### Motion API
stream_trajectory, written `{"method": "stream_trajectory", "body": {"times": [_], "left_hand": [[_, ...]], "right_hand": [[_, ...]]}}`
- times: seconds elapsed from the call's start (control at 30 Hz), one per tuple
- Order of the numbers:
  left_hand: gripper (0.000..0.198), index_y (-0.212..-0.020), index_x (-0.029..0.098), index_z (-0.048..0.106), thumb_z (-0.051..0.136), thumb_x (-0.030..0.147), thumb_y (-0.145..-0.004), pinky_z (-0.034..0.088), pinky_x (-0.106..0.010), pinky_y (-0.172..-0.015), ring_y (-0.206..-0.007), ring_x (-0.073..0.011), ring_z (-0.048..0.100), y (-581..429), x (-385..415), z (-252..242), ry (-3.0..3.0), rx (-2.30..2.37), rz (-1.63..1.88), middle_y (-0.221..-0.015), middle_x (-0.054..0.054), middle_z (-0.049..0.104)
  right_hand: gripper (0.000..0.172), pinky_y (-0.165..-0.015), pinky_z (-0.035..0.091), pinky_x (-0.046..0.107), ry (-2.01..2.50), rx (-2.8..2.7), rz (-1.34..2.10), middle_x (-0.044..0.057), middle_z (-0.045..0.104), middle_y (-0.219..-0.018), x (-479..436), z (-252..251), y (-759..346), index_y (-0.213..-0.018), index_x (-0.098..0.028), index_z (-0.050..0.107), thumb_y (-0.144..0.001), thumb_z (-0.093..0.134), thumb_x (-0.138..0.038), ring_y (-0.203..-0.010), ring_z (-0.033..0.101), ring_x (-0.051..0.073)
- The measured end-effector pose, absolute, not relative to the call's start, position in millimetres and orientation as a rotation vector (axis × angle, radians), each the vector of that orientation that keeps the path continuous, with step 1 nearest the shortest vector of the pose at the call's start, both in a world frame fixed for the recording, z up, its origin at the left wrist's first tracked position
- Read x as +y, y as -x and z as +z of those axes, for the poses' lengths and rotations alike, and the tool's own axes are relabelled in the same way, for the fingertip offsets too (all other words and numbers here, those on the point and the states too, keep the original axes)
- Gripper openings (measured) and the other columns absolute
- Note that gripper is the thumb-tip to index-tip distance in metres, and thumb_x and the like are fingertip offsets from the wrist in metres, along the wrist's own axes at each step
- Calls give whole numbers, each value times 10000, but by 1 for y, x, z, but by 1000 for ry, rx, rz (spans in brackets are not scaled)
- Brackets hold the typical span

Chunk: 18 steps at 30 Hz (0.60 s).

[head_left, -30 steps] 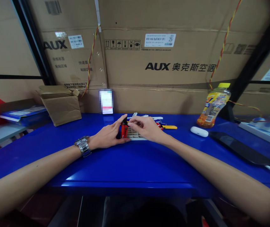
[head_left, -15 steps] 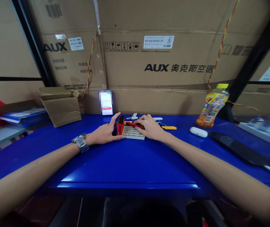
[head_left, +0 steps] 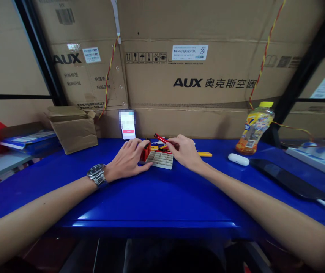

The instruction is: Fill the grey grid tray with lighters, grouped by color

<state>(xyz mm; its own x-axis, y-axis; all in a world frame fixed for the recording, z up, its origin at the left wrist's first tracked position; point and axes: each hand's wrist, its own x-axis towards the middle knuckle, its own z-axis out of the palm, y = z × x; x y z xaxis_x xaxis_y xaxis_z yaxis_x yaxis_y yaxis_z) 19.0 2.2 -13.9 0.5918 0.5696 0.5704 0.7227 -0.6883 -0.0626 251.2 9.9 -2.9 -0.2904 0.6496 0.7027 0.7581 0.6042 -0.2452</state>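
Blue counter [head_left: 162, 201]: right hand [head_left: 185, 152] pinches red pen-like tool [head_left: 160, 138], jutting upper-left; left hand [head_left: 126, 158] half-curled at gridded tray [head_left: 162, 160], hold unclear.

Two bare forearms come in from the lower corners and slant inward and upward, so that the hands meet near the middle of the view, close together but apart. The left forearm [head_left: 45, 206] runs fairly straight through the left wrist [head_left: 109, 174] into the left hand [head_left: 127, 157], which lies back upward, its fingers bent forward and over at the tips, while the left thumb [head_left: 144, 168] stands well away from them, pointing inward. The right forearm [head_left: 259, 204] rises to the right wrist [head_left: 204, 167]; the right hand [head_left: 185, 151] is arched, knuckles high, with the right thumb [head_left: 172, 149] and the fingers brought together in a pinch, aimed inward. The hidden fingertips cannot be made out.
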Motion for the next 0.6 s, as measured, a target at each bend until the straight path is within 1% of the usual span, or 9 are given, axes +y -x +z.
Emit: {"method": "stream_trajectory", "body": {"times": [0.07,0.13,0.17,0.23,0.3,0.4,0.5,0.57,0.6], "left_hand": [[489,-1270,206,473,516,467,-859,357,-506,-983,-1156,-331,423,-23,-2,-11,2519,-920,-676,-1286,-156,435],[341,-1154,235,585,499,426,-885,309,-535,-1008,-1209,-342,353,-27,-4,-10,2541,-836,-618,-1362,-131,379],[300,-1091,238,626,497,421,-890,292,-546,-1013,-1227,-349,325,-28,-4,-10,2560,-820,-606,-1388,-119,358],[274,-983,238,677,498,426,-895,281,-560,-1004,-1228,-353,314,-28,-2,-12,2596,-837,-605,-1384,-106,365],[280,-920,235,700,505,434,-893,276,-569,-989,-1211,-354,326,-27,1,-13,2601,-891,-624,-1340,-106,403],[287,-875,221,709,524,440,-880,277,-578,-966,-1188,-363,340,-24,6,-16,2557,-969,-640,-1291,-120,430],[262,-913,212,690,529,417,-879,294,-572,-943,-1182,-366,350,-25,6,-15,2484,-1004,-658,-1301,-133,422],[265,-947,195,666,520,407,-884,328,-533,-926,-1147,-341,392,-28,2,-11,2440,-1021,-764,-1259,-143,459],[277,-939,180,655,505,409,-892,359,-495,-903,-1092,-313,438,-30,-1,-9,2439,-1044,-844,-1189,-143,505]], "right_hand": [[260,-606,366,297,1119,-1988,-154,51,555,-697,8,-2,-251,-933,-160,722,-884,489,-263,-607,484,151],[263,-604,357,297,1115,-1983,-145,55,552,-698,6,-2,-250,-923,-155,721,-882,483,-259,-608,481,155],[265,-604,353,298,1112,-1987,-144,55,548,-697,6,-2,-250,-926,-154,721,-882,481,-259,-608,479,156],[263,-600,347,295,1113,-1999,-151,49,536,-686,6,-3,-250,-930,-158,721,-881,483,-260,-604,473,155],[255,-593,346,288,1114,-2002,-169,41,527,-675,7,-4,-250,-923,-170,724,-880,490,-263,-602,471,150],[244,-577,350,278,1083,-2009,-198,33,522,-670,8,-6,-249,-906,-186,726,-879,500,-271,-591,467,140],[254,-571,365,281,1000,-2043,-218,37,524,-675,7,-9,-247,-905,-173,723,-889,489,-272,-590,470,140],[271,-578,383,289,940,-2072,-239,47,537,-693,4,-11,-243,-924,-158,716,-899,469,-266,-598,479,145],[278,-584,393,293,917,-2083,-258,54,547,-707,2,-11,-242,-937,-153,713,-902,461,-264,-605,485,148]]}}
